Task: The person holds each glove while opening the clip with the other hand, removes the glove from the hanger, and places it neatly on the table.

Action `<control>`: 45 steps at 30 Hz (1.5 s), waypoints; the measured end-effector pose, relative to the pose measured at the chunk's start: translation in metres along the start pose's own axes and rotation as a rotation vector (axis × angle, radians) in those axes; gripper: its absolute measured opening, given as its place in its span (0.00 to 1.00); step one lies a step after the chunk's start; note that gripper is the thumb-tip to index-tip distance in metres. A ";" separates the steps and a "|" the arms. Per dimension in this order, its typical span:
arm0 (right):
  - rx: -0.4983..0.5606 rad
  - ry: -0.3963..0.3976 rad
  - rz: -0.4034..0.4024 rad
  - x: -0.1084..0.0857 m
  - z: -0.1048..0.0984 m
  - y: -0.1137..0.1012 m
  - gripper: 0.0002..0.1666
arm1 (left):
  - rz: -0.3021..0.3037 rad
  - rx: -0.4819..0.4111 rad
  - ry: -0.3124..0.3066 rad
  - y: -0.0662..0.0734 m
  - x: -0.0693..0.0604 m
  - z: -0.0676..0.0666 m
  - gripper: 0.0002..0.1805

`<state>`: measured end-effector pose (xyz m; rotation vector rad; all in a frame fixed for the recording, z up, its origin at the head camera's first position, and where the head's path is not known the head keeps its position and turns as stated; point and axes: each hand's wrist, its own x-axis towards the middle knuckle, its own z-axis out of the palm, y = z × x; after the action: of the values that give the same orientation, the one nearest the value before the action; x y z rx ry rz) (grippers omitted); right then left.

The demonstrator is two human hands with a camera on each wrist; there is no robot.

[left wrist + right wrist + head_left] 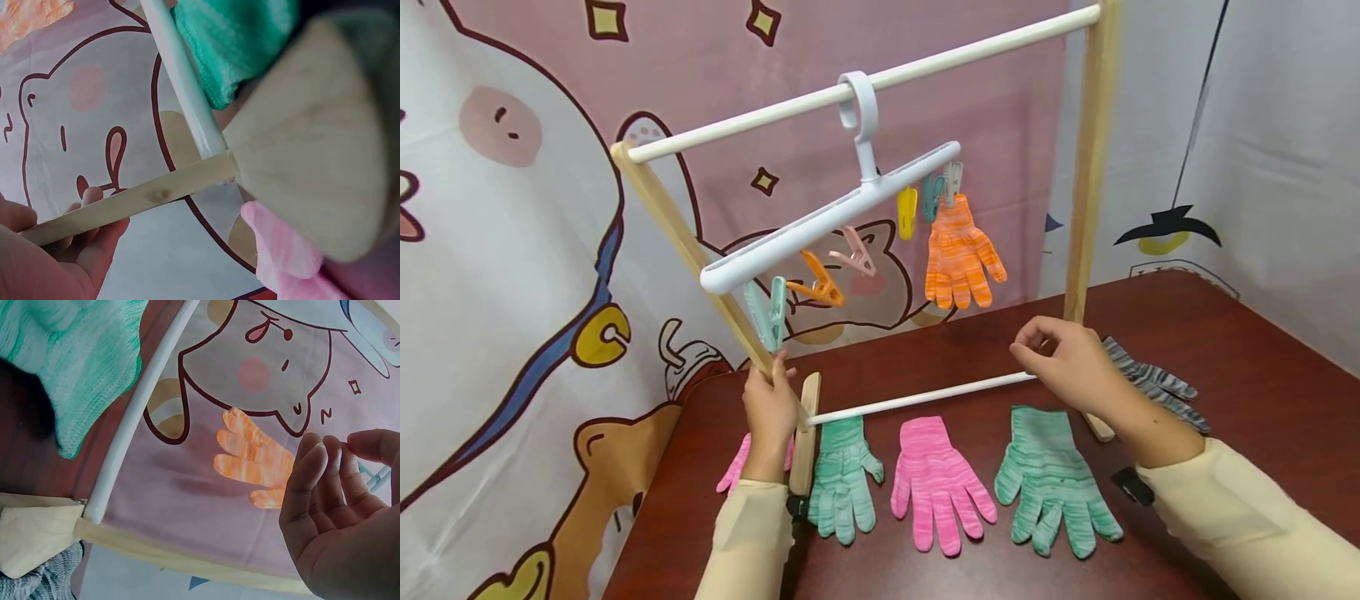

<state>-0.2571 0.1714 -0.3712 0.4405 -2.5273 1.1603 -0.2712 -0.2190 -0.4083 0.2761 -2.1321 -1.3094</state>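
My left hand (771,412) grips the left post (137,197) of a wooden drying rack, with fingers on both sides of it. My right hand (1071,362) hovers in front of the right post (1084,183), fingers loosely bent and nothing held. A white hanger (835,212) hooks over the rack's top bar (985,52). From its right end an orange glove (962,254) hangs by a grey clothespin (953,183). A yellow clothespin (907,212), a pink one (857,252), an orange one (820,282) and a teal one (767,312) dangle without gloves.
On the dark red table (962,371) lie a green glove (844,479), a pink glove (934,483) and another green glove (1056,479). A grey glove (1150,379) lies behind my right forearm. A pink glove (737,467) shows partly at left. A cartoon cloth (820,50) hangs behind.
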 end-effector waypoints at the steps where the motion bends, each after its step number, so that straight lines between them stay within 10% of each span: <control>1: 0.001 -0.002 0.005 0.000 0.000 0.001 0.04 | 0.007 -0.010 -0.002 0.000 0.000 -0.001 0.17; 13: 0.032 -0.013 0.023 0.003 -0.004 0.013 0.02 | 0.092 -0.035 0.086 0.012 -0.001 -0.019 0.23; 19: 0.033 -0.022 0.034 0.003 -0.006 0.013 0.03 | 0.327 -0.176 0.390 0.039 -0.022 -0.024 0.21; 22: 0.035 -0.021 0.037 0.003 -0.007 0.012 0.03 | 0.452 -0.255 0.419 0.066 -0.040 -0.019 0.14; 34: 0.026 -0.004 -0.021 0.018 -0.013 -0.003 0.05 | 0.556 -0.231 -0.072 0.109 -0.045 0.049 0.16; 45: -0.014 -0.001 -0.039 0.041 -0.014 -0.010 0.05 | 0.224 -0.197 -0.424 0.151 -0.005 0.099 0.28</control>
<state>-0.2875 0.1706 -0.3393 0.4849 -2.5144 1.1280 -0.3057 -0.0698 -0.3119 -0.3428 -2.2641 -1.5287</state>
